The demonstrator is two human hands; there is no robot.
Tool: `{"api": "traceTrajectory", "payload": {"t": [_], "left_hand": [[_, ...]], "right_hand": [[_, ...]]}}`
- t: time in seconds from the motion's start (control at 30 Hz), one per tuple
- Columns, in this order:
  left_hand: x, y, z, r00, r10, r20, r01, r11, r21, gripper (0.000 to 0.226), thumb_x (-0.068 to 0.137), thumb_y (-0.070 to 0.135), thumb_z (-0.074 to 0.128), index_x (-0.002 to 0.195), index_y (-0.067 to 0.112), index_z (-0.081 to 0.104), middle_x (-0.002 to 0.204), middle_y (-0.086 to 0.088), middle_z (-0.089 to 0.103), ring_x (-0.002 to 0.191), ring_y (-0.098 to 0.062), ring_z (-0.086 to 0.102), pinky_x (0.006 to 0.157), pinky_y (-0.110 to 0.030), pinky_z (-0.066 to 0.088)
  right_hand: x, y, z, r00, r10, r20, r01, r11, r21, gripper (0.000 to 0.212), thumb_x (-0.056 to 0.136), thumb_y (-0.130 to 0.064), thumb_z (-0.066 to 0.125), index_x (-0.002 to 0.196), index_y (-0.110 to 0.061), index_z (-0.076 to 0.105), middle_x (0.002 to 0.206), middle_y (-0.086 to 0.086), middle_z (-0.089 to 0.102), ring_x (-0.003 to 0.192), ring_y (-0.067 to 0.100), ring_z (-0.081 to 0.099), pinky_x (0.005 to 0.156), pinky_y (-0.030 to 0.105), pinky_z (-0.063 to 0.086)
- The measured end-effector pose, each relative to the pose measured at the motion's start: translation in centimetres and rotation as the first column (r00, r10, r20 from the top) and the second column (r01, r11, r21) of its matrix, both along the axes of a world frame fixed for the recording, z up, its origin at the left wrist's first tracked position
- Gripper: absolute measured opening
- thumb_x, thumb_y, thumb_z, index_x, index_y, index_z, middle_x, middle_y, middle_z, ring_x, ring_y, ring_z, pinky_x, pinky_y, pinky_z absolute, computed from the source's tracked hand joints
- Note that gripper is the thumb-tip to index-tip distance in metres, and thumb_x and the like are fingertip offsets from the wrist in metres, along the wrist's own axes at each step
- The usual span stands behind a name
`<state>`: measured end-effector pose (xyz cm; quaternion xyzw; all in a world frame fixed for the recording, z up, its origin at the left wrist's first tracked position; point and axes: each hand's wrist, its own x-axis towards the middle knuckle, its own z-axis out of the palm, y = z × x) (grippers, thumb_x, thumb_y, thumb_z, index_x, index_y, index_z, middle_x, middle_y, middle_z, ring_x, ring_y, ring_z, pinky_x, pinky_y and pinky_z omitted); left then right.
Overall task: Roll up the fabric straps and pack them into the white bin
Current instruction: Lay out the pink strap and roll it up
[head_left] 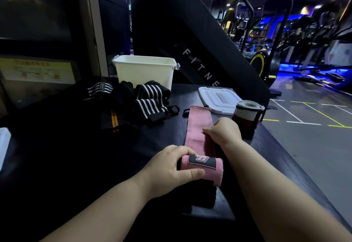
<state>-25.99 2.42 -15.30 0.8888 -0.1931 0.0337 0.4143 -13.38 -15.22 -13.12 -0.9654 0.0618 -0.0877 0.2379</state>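
Item: pink strap (197, 127), flat on the dark worktop (76, 156), long axis running straight away from the person, near end already turned into a short roll. Left hand (169, 167): fingers curled round that roll, nearer of the two. Right hand (223, 133): fingers closed on the strap's right edge at mid-length, beyond the roll. Unrolled length lies ahead, toward the white bin (144, 74) at the far edge. Black striped straps (150, 97) lie loose before the bin; lid (217, 97) and one finished roll (246, 116) stand right. Rolling path looks unobstructed.
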Motion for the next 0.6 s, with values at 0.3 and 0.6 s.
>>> {"api": "traceTrajectory", "payload": {"t": [0.3,0.6], "left_hand": [[-0.21,0.01,0.17,1.000,0.002,0.026,-0.001,0.999,-0.038,0.046,0.062,0.068,0.062,0.100,0.042,0.061,0.101,0.019,0.059,0.103,0.007,0.051,0.091,-0.012,0.039],[-0.17,-0.19,0.05,0.997,-0.006,0.076,0.000,0.997,0.080,0.052,0.066,0.071,0.057,0.104,0.036,0.064,0.094,0.037,0.054,0.100,0.008,0.047,0.088,-0.011,0.036]], "right_hand": [[0.10,0.49,-0.29,0.998,0.002,0.060,-0.016,0.971,0.238,0.037,0.077,-0.028,0.078,0.059,-0.019,0.047,0.074,0.002,0.061,0.079,0.021,0.058,0.070,0.030,0.042],[0.42,0.83,-0.87,0.995,0.058,0.080,-0.079,0.953,0.294,0.032,0.069,-0.028,0.085,0.068,-0.022,0.054,0.074,-0.007,0.063,0.083,0.015,0.060,0.071,0.026,0.042]]}}
